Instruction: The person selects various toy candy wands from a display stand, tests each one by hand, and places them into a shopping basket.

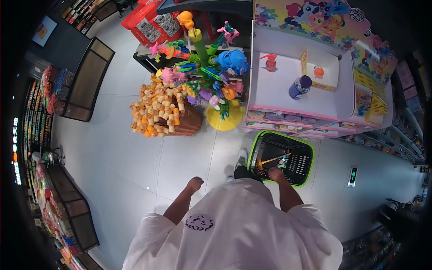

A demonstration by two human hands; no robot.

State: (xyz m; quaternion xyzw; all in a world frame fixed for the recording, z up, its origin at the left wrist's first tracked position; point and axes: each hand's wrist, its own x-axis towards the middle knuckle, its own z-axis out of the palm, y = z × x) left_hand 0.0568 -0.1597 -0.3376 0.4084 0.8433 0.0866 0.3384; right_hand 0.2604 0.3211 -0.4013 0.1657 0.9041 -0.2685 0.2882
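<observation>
My left hand [195,183] hangs over the grey floor with its fingers curled closed, nothing visible in it. Over the near side of a black basket with a green rim [312,167], my right hand [275,173] is closed; what it grips is too small to tell. Inside the basket lie an orange stick-like item [275,159] and a small teal and white item [283,162]. On the white display counter [274,94] stand a red bottle [270,62], a purple-capped jar [300,87] and an open box [332,68] with an orange item.
Ahead are a wicker basket [191,124] of tan and orange toys and a colourful toy stand on a yellow base [225,118]. Shelves [407,130] line the right side; display units [87,81] stand at the left. My shoe [242,157] is beside the green-rimmed basket.
</observation>
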